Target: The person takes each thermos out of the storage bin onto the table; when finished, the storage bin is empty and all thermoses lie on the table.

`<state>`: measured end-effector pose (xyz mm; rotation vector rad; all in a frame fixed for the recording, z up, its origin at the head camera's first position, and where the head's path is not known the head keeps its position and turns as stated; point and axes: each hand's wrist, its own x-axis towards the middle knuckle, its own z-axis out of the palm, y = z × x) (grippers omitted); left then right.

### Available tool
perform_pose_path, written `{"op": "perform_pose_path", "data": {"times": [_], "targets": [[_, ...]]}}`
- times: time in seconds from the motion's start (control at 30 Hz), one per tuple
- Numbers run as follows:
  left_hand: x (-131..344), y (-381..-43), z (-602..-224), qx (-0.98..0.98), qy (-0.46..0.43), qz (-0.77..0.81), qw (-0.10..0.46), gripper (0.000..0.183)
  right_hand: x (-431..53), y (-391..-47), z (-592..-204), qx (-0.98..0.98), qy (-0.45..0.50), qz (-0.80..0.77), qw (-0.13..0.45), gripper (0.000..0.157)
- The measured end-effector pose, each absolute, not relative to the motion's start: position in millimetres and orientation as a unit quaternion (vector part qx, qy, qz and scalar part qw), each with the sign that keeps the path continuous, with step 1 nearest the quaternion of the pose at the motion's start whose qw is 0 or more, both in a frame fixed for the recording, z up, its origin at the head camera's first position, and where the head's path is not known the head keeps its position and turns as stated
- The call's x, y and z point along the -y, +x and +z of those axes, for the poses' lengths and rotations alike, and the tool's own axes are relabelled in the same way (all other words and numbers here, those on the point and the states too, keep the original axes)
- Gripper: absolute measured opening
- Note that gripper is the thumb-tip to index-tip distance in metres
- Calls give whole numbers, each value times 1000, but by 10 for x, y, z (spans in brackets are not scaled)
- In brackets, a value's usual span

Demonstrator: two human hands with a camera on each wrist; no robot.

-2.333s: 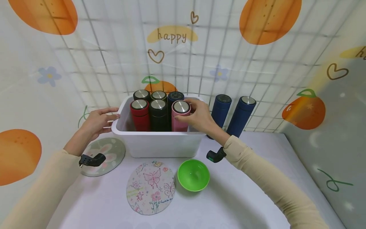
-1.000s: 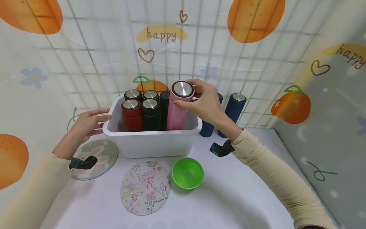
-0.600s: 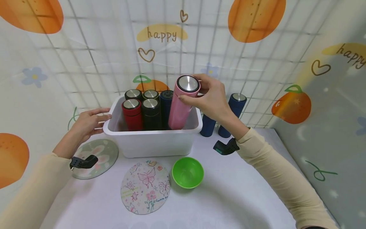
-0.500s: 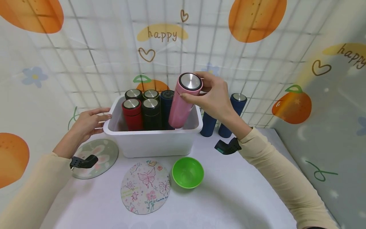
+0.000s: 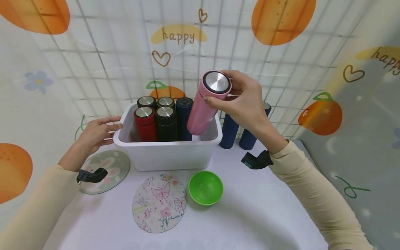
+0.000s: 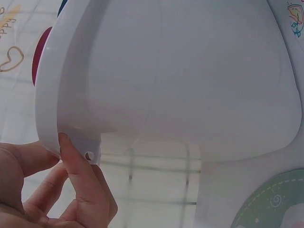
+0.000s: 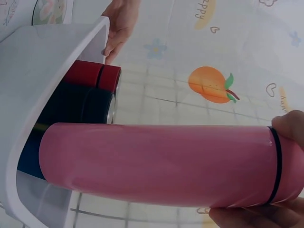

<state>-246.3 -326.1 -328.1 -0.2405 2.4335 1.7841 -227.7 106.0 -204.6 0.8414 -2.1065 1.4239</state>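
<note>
My right hand (image 5: 245, 99) grips a pink thermos (image 5: 203, 110) near its steel-topped lid, thumb on one side and fingers on the other. The thermos tilts, its lid end up and to the right, its base just inside the white plastic tub (image 5: 168, 156). Its side fills much of the right wrist view. With thumb and fingers, my left hand (image 6: 71, 185) pinches the tub's rim at the left end. Inside the tub stand a red thermos (image 5: 145, 126), a black thermos (image 5: 166, 126), a dark blue thermos (image 5: 183, 118) and others behind them.
Two blue thermoses (image 5: 229, 133) stand right of the tub, partly hidden by my right arm. In front lie a round butterfly mat (image 5: 159, 205) and a green bowl (image 5: 205, 189); a green-grey round mat (image 5: 120, 166) lies front left. A patterned curtain (image 5: 109, 69) hangs behind.
My right hand has lifted the pink thermos from standing in the tub, up and to the right, and it now tilts more. My left hand has stayed at the rim.
</note>
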Motion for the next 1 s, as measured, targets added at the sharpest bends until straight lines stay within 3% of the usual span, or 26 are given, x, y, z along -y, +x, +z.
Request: {"op": "perform_pose_path", "data": {"times": [1.0], "targets": [[3249,-2459,-3289,-813,-83,574,49,61,-1537,-2001,-1977,776,260,497,289,51]]}}
